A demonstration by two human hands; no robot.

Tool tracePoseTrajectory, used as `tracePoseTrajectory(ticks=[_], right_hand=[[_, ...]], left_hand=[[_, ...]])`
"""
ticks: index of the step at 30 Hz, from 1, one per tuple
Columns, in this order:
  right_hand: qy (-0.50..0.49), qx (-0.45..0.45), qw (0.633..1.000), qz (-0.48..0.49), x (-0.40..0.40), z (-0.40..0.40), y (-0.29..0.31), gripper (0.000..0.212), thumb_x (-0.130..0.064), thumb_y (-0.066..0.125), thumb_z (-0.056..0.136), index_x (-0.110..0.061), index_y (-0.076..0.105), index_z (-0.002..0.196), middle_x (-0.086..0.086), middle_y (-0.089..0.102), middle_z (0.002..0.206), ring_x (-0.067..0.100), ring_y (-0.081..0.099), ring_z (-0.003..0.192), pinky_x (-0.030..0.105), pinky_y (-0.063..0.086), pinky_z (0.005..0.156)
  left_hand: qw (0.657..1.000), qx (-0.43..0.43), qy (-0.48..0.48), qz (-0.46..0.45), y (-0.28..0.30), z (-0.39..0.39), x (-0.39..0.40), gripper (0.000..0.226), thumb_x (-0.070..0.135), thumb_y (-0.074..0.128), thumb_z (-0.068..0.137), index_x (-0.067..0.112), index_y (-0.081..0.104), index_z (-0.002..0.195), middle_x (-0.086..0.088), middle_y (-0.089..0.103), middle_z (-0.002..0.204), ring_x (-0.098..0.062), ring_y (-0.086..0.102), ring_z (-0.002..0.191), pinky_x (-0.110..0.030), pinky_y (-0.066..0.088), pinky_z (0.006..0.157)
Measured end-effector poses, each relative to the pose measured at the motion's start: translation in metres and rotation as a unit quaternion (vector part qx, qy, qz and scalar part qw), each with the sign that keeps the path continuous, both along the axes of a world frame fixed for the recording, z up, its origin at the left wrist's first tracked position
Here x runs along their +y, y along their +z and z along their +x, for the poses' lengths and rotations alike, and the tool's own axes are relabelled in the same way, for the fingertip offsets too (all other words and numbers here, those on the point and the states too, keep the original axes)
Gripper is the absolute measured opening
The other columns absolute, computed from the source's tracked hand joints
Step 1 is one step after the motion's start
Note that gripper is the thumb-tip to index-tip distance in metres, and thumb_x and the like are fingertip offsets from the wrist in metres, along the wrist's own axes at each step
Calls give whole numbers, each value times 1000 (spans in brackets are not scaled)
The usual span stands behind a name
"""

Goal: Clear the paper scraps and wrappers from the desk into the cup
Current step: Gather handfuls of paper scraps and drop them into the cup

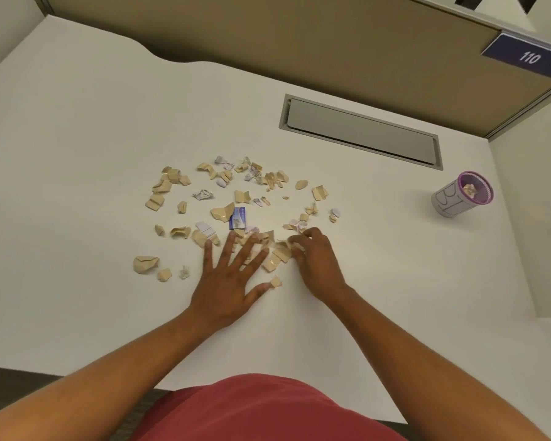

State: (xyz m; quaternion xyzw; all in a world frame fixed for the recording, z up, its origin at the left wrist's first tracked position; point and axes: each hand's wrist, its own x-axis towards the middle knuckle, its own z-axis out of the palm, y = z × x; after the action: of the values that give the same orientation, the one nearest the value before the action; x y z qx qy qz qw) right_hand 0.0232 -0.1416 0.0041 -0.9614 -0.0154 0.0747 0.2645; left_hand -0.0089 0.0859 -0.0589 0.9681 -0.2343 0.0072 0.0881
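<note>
Left hand [232,281] is lying flat, fingers [250,249] splayed, pinning tan paper scraps [223,192] on the tabletop [76,128]; right hand [315,259] is pinching some, likely gathering. Cup [458,198] is standing well apart, rightward.

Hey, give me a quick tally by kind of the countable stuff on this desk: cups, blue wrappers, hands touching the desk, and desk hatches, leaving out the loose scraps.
Cup: 1
Blue wrapper: 1
Hands on the desk: 2, the left hand and the right hand
Desk hatch: 1
Total: 5
</note>
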Motion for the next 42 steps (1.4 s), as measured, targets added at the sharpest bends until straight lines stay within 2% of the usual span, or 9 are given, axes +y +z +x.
tracePoseTrajectory(ticks=[7, 12, 21, 24, 28, 31, 36, 39, 42], right_hand=[[-72, -120, 990, 6, -19, 31, 6, 30, -6, 50, 98, -14, 67, 122, 6, 57, 124, 26, 53, 116, 41, 46, 101], [-39, -10, 997, -69, -45, 77, -2, 55, -37, 44, 107, -19, 34, 158, 11, 23, 168, 35, 18, 154, 48, 18, 126], [75, 34, 997, 3, 3, 19, -13, 49, -44, 23, 111, -29, 31, 158, -4, 13, 171, 23, -1, 159, 47, 0, 127], [86, 24, 995, 45, 14, -3, -9, 43, -38, 26, 112, -30, 35, 154, -6, 23, 168, 20, 10, 158, 41, 6, 127], [0, -37, 989, 143, 4, -4, 8, 34, -27, 46, 108, -26, 42, 141, -6, 46, 148, 11, 48, 134, 43, 44, 111], [-10, -20, 996, 91, -8, 1, 18, 64, -44, 70, 92, -28, 36, 145, -10, 41, 147, 11, 46, 132, 34, 46, 105], [82, 126, 989, -13, 9, -2, 16, 143, -67, 87, 59, -23, -2, 162, -3, 5, 171, 21, 0, 158, 45, 13, 127], [103, 132, 986, -13, 23, -9, 6, 131, -58, 83, 74, -16, -4, 163, -1, -2, 173, 25, -9, 159, 50, 6, 129], [101, 93, 989, 50, 22, -16, 6, 110, -42, 84, 81, -21, 12, 162, -2, 19, 168, 12, 19, 153, 40, 28, 124]], left_hand=[[997, 0, 8, -73, 20, 23, -25, 62, 62, 36, 105, 29, 44, 156, -1, 21, 175, -30, 12, 164, -68, 15, 126], [994, -25, 48, -98, 15, 23, 5, 65, 60, 35, 105, 26, 36, 161, -5, 23, 174, -36, 13, 163, -68, 13, 126], [999, 25, -19, -26, 7, 17, 2, 70, 68, 27, 105, 28, 35, 162, 5, 20, 176, -37, 9, 163, -69, 11, 127], [995, 19, -40, -94, 12, 13, -2, 64, 59, 41, 106, 21, 45, 157, 0, 32, 172, -30, 16, 163, -60, 21, 129], [980, -11, -10, -200, 19, 4, 4, 56, 43, 59, 103, 15, 52, 150, -8, 44, 164, -27, 30, 158, -47, 40, 123], [975, -47, 33, -216, 21, 3, 17, 55, 33, 74, 95, 15, 57, 145, -11, 50, 156, -29, 37, 154, -50, 41, 122], [985, 96, 134, -54, 22, 5, 12, 96, 77, 38, 94, 21, 12, 168, -17, 3, 176, -45, -4, 162, -60, 0, 129], [984, 139, 90, -66, 24, 5, -5, 92, 69, 32, 101, 17, -1, 168, -16, -5, 176, -38, -11, 163, -58, -1, 132], [979, 160, 40, -122, 31, 1, -17, 85, 53, 43, 107, 14, -2, 167, -10, -5, 177, -26, -10, 164, -50, 7, 133]])
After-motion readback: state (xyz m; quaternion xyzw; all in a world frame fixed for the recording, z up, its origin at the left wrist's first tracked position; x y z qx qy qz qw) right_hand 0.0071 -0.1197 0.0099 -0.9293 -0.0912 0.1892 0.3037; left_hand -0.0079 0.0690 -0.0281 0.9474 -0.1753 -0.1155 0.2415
